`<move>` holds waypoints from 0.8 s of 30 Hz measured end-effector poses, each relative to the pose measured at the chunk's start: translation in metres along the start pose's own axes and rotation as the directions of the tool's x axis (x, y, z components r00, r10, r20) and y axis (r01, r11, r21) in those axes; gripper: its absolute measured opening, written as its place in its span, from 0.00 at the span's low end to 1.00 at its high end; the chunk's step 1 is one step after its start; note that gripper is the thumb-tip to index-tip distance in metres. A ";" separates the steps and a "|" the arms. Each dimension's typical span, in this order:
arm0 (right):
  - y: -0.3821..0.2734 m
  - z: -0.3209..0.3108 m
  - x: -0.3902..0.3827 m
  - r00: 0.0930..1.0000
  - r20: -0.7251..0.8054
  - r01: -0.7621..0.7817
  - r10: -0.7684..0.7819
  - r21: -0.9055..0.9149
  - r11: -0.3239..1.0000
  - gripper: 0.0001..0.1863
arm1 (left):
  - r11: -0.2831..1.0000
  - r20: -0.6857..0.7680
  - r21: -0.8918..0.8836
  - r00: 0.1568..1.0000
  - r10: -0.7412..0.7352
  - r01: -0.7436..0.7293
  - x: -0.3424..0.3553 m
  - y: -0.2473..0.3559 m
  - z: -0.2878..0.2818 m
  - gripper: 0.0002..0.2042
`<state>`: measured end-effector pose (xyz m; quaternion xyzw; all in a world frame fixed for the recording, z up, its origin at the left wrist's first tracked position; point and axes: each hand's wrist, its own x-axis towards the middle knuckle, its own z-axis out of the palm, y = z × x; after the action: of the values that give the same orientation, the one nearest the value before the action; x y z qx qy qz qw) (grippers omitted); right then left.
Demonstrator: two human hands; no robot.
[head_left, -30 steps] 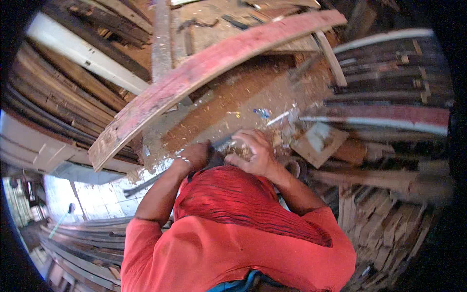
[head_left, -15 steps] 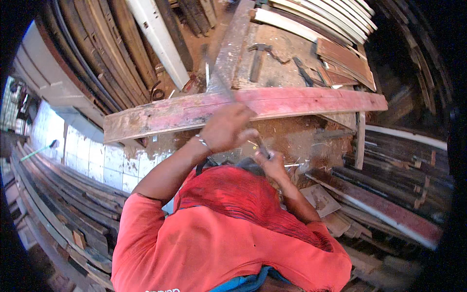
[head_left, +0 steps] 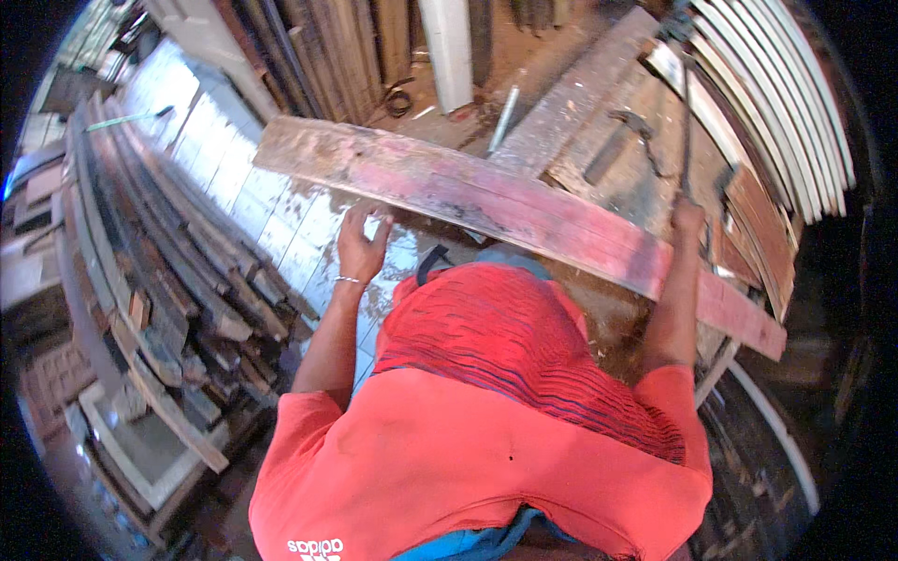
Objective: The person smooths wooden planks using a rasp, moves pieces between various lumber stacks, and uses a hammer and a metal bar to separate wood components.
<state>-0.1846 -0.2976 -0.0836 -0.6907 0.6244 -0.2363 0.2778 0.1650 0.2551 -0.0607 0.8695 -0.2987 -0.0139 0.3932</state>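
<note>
A long worn plank [head_left: 440,182] with faded pink paint and black stains lies slantwise in front of me. My right hand [head_left: 687,215] reaches over its right part, fingers closed around the lower end of a long, thin dark metal bar [head_left: 687,122]. That bar points away from me above the bench; what kind of tool it is cannot be made out. Just short of the plank's near edge, at left, my left hand [head_left: 363,248] is open and holds nothing, thumb and fingers apart. A claw hammer [head_left: 608,154] rests on the bench beyond the plank.
White slats [head_left: 776,103] and brown board pieces [head_left: 760,229] lie at the far right. Stacked timber [head_left: 178,243] fills the left side beside white floor tiles [head_left: 220,159]. Upright planks [head_left: 327,56] stand at the back, with a white post [head_left: 447,56] among them.
My hands have parted: the left moved back and left off the plank, the right went far right with the bar. The view has turned, so the plank now slants down to the right.
</note>
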 end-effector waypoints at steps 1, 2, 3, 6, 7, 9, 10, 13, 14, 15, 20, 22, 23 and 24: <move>0.032 -0.009 0.047 1.000 0.015 -0.012 0.012 0.001 1.000 0.19 | 0.999 -0.035 0.002 0.998 -0.045 0.045 0.003 0.002 0.006 0.16; 0.049 -0.007 0.080 0.993 0.032 -0.113 0.113 0.001 0.994 0.19 | 0.993 -0.059 -0.009 0.991 -0.117 0.117 0.003 0.003 0.011 0.19; 0.071 -0.015 0.111 0.975 0.039 -0.219 0.219 -0.014 0.976 0.20 | 0.990 -0.079 0.006 0.987 -0.140 0.140 0.007 0.005 0.018 0.21; 0.114 -0.034 0.159 0.976 0.194 0.210 -0.094 -0.751 0.626 0.21 | 0.972 -0.117 0.033 0.967 -0.226 0.231 0.021 -0.012 0.040 0.26; 0.117 -0.040 0.164 0.969 0.207 0.246 -0.133 -0.819 0.518 0.23 | 0.966 -0.164 0.040 0.955 -0.246 0.255 0.025 -0.014 0.045 0.27; 0.035 0.019 0.123 0.975 -0.089 0.100 -0.204 -0.646 0.756 0.28 | 0.931 -0.293 0.112 0.907 -0.304 0.348 0.014 -0.017 0.034 0.27; -0.015 0.031 0.090 0.900 -0.321 0.026 -0.293 -0.634 0.773 0.29 | 0.903 -0.342 0.083 0.863 -0.371 0.421 0.012 -0.022 0.030 0.27; -0.014 0.036 0.084 0.896 -0.118 0.250 -0.427 -0.661 0.707 0.24 | 0.897 -0.323 0.080 0.863 -0.389 0.434 0.040 -0.026 0.033 0.27; -0.020 0.047 0.074 0.933 -0.016 0.302 -0.361 -0.512 0.804 0.24 | 0.901 -0.309 0.108 0.875 -0.372 0.421 0.044 -0.027 0.035 0.27; -0.025 0.061 0.058 0.947 0.099 0.320 -0.305 -0.345 0.882 0.25 | 0.906 -0.317 0.153 0.887 -0.334 0.396 0.045 -0.027 0.035 0.23; -0.028 0.104 -0.009 0.917 0.373 0.240 -0.142 -0.232 0.943 0.28 | 0.934 -0.309 0.291 0.944 -0.115 0.209 0.059 -0.041 0.035 0.15; -0.032 0.113 -0.019 0.927 0.374 0.089 -0.016 -0.180 0.980 0.35 | 0.974 -0.357 0.180 0.932 -0.068 0.139 0.059 -0.062 0.037 0.13; -0.031 0.117 -0.020 0.929 0.368 0.042 0.028 -0.182 0.982 0.38 | 0.966 -0.293 0.177 0.947 -0.133 0.190 0.065 -0.063 0.032 0.12; -0.069 0.109 -0.034 0.914 0.403 0.075 0.043 -0.272 0.959 0.39 | 0.972 -0.292 -0.006 0.929 -0.226 0.235 0.058 -0.077 0.027 0.12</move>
<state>-0.0644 -0.2493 -0.1160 -0.7622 0.5747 0.0007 0.2979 0.2453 0.2457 -0.1202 0.8966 -0.1336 0.0724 0.4160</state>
